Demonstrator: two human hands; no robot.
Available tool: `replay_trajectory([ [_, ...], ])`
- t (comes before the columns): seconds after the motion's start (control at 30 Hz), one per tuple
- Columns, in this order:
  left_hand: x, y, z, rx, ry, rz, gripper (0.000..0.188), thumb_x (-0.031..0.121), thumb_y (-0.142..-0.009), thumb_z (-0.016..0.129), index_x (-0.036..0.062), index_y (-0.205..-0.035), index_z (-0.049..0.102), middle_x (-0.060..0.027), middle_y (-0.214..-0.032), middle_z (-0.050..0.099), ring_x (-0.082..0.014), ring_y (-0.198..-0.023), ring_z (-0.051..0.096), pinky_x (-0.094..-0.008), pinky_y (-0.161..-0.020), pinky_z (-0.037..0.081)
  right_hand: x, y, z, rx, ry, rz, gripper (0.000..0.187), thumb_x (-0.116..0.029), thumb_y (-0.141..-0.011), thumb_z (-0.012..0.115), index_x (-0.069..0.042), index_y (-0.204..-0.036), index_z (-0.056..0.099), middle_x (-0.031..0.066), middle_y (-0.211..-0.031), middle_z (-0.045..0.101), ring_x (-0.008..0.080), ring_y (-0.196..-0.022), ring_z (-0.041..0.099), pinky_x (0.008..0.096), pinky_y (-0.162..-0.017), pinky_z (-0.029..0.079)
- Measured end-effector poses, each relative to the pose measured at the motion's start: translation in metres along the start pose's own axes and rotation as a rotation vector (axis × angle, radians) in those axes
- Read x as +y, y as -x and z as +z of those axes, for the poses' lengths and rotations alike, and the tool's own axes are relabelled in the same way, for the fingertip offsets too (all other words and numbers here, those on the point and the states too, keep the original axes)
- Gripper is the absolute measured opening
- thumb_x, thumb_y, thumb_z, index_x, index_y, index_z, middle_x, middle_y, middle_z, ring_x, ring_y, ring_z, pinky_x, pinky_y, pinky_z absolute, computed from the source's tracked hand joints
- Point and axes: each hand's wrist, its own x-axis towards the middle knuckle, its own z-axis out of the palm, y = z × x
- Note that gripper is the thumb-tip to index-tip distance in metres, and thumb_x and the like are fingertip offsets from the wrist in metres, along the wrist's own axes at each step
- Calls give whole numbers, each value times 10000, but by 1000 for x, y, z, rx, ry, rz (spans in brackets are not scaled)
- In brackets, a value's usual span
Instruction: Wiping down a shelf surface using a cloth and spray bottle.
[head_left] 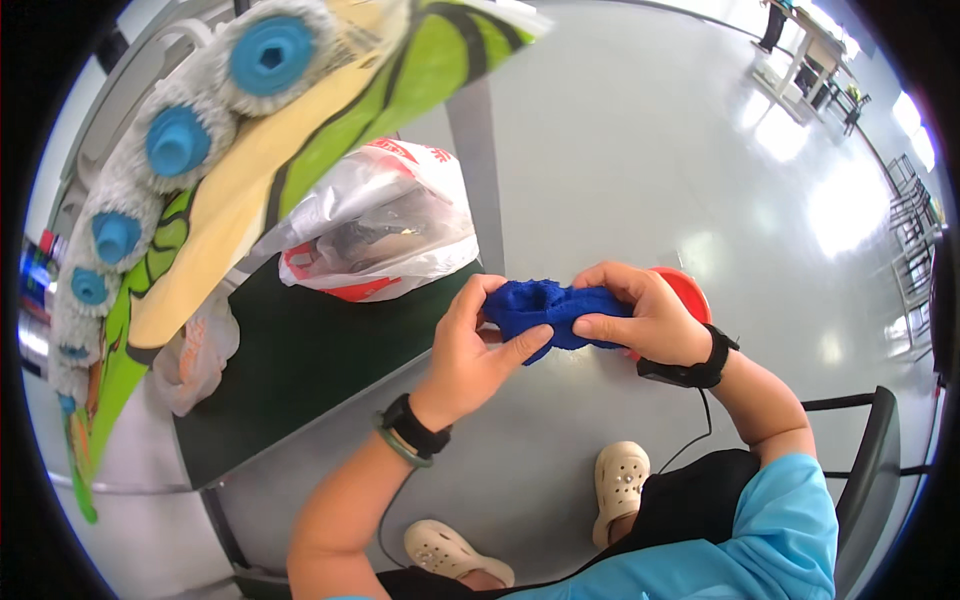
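Both of my hands hold a dark blue fuzzy cloth [535,308] out in front of me, bunched up with a fold or hollow on its top. Its left end is pinched in my left hand [480,340], thumb on the near side. My right hand [645,315] grips the other end, fingers over the back and thumb pressed along the front. Whether the cloth is a sock, a glove or a rag I cannot make out. Just behind my right hand, a round red container [690,292] is partly hidden.
A white and red plastic bag [400,220] sits on a dark green surface [310,360] at left, with a smaller clear bag [200,355] beside it. Grey fluffy rolls with blue cores [180,140] line a green and tan panel [225,220]. A chair [868,470] stands at lower right.
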Motion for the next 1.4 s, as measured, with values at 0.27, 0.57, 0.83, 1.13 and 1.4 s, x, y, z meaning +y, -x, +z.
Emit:
replay_trajectory([
  [0.27, 37, 1, -35, -205, -254, -49, 419, 258, -756, 763, -1, -984, 526, -108, -977, 560, -168, -864, 565, -278, -760, 476, -26, -11, 8, 164, 434, -570, 202, -30, -849, 616, -40, -1050, 641, 91, -1031, 520, 153, -797, 567, 270, -733, 472],
  [0.57, 51, -3, -84, -403, -117, 75, 751, 35, -733, 753, 25, -1354, 331, -109, -1127, 557, -136, -1018, 541, -280, -872, 456, -77, -12, 21, 199, 393, -550, 344, 91, -786, 597, -26, -1110, 586, 83, -1044, 501, 159, -923, 546, 263, -811, 476],
  [0.83, 38, -5, -98, -499, -178, 37, 714, 276, -822, 708, 34, -1373, 324, -75, -1135, 555, -114, -967, 541, -225, -819, 432, -106, -4, 46, 170, 291, -424, 512, 175, -665, 481, 11, -1150, 470, 64, -1033, 515, 103, -917, 543, 225, -805, 438],
  [1.13, 28, 0, -82, -288, -100, 316, 319, 213, -883, 624, 1, -1111, 553, -27, -871, 600, -75, -780, 524, -220, -715, 443, -76, -25, 79, 265, 104, -424, 491, 157, -631, 384, 16, -1096, 454, 131, -1200, 429, 183, -1044, 517, 259, -868, 418],
  [1.4, 30, 7, -101, -309, 3, 311, 279, 222, -934, 541, -21, -1062, 593, -7, -887, 617, -47, -827, 540, -196, -765, 449, -27, -38, 100, -51, -27, -73, 703, -61, -787, 699, -52, -1367, 302, 51, -1214, 497, 161, -1116, 508, 329, -948, 421],
])
